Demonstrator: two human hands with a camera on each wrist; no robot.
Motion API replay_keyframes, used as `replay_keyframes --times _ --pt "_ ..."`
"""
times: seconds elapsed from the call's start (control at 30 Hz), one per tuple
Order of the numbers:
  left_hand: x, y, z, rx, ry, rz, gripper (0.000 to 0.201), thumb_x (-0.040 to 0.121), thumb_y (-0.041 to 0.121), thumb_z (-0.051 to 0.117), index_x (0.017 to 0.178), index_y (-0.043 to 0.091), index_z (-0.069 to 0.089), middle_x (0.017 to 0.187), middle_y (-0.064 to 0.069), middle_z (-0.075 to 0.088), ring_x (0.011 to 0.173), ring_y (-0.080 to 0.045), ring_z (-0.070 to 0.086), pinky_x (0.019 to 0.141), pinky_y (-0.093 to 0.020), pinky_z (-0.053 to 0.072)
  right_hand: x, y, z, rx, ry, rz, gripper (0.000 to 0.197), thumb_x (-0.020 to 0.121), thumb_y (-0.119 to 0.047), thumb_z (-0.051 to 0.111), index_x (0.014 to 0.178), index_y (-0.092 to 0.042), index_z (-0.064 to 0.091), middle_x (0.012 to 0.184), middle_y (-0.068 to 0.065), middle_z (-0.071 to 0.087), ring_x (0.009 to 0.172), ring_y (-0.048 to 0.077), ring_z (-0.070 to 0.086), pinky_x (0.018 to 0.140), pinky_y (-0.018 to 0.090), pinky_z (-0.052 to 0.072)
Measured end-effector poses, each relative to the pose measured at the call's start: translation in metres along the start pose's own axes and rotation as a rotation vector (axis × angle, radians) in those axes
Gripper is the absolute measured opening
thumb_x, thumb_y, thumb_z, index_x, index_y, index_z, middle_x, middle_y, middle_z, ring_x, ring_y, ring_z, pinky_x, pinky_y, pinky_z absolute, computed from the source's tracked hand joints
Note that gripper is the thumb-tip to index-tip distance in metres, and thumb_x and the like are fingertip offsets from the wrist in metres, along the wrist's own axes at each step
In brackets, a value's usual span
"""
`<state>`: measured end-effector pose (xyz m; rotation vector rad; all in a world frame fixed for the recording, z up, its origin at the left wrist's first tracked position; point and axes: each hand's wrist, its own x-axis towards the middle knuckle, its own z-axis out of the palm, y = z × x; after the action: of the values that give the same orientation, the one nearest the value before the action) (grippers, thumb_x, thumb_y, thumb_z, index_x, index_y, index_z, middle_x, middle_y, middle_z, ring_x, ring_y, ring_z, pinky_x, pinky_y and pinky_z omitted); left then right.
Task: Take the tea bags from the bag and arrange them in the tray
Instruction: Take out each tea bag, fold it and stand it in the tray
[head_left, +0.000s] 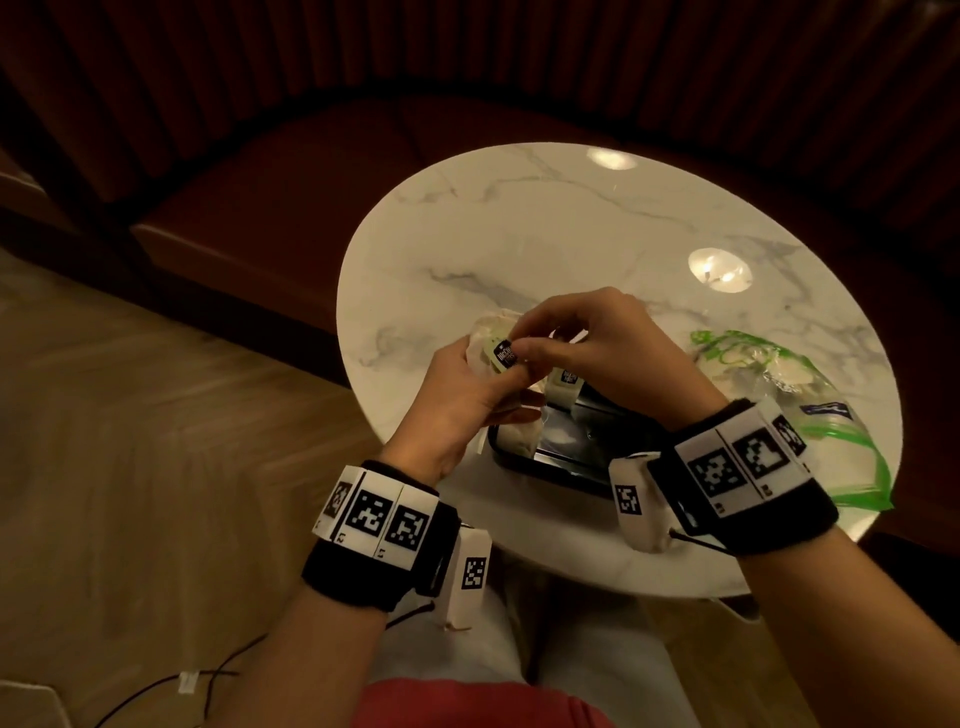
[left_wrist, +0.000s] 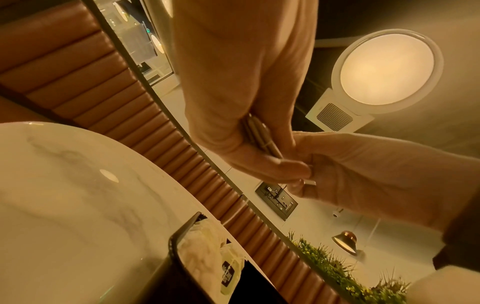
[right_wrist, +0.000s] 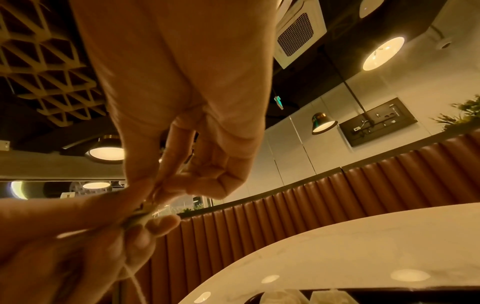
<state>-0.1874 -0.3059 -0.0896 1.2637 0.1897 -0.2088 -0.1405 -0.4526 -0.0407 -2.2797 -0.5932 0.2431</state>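
My left hand (head_left: 493, 375) holds a white tea bag (head_left: 485, 335) above the table, just left of the black tray (head_left: 558, 470). My right hand (head_left: 522, 342) pinches the bag's black paper tag (head_left: 506, 356) between thumb and forefinger. In the left wrist view the tea bag (left_wrist: 262, 136) shows edge-on in my left hand (left_wrist: 272, 162). A thin string (right_wrist: 135, 283) hangs below the two hands. Other tea bags (head_left: 519, 435) lie in the tray, one with its tag (left_wrist: 228, 274) facing up. The clear zip bag (head_left: 779, 395) with a green seal lies to the right.
Everything sits on a round white marble table (head_left: 545, 234). A curved brown leather bench (head_left: 260, 208) wraps round its far side. Wooden floor (head_left: 130, 441) and a loose cable (head_left: 171, 691) lie to the left. My lap is under the table's near edge.
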Motion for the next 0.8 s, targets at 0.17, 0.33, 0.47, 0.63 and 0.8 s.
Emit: replay_keyframes --times 0.17,0.33,0.47,0.63,0.8 --pt "0.001 0.001 0.002 0.074 -0.014 0.070 0.035 0.082 0.001 0.074 0.114 0.008 0.060 0.084 -0.005 0.070 0.065 -0.013 0.069 0.058 -0.024 0.055 -0.007 0.001 0.007 0.091 0.102 0.061 0.014 0.083 -0.027 0.075 0.096 -0.020 0.073 0.083 -0.005 0.071 0.074 0.011 0.067 0.071 0.026 0.055" --pt "0.001 -0.001 0.002 0.148 -0.037 0.127 0.036 0.078 -0.003 0.074 0.104 0.018 0.060 0.081 0.004 0.067 0.067 -0.004 0.067 0.057 -0.021 0.054 -0.012 0.000 0.013 0.193 0.133 0.098 0.011 0.085 -0.019 0.074 0.095 -0.014 0.073 0.082 -0.002 0.073 0.071 0.009 0.070 0.072 0.031 0.059" --pt "0.000 -0.001 0.002 0.166 -0.050 0.146 0.048 0.077 -0.002 0.076 0.118 0.012 0.056 0.093 0.003 0.068 0.077 -0.003 0.069 0.060 -0.020 0.053 -0.016 -0.001 0.017 0.245 0.170 0.110 0.005 0.086 -0.017 0.072 0.090 -0.019 0.074 0.081 -0.005 0.074 0.077 0.007 0.070 0.074 0.027 0.058" --pt "-0.001 0.000 0.004 0.168 -0.078 0.144 0.058 0.073 -0.007 0.077 0.121 0.012 0.050 0.100 -0.001 0.066 0.080 -0.003 0.068 0.063 -0.022 0.055 -0.017 -0.003 0.020 0.294 0.196 0.127 0.006 0.084 -0.021 0.074 0.086 -0.014 0.075 0.078 -0.002 0.073 0.075 0.020 0.069 0.067 0.034 0.058" --pt "-0.001 0.001 0.003 0.099 -0.109 0.116 0.060 0.072 -0.006 0.078 0.122 0.011 0.050 0.111 -0.013 0.066 0.096 -0.022 0.070 0.073 -0.030 0.058 -0.021 -0.003 0.016 0.328 0.149 0.135 0.008 0.088 -0.020 0.070 0.089 -0.012 0.070 0.083 -0.001 0.070 0.074 0.014 0.064 0.065 0.031 0.055"
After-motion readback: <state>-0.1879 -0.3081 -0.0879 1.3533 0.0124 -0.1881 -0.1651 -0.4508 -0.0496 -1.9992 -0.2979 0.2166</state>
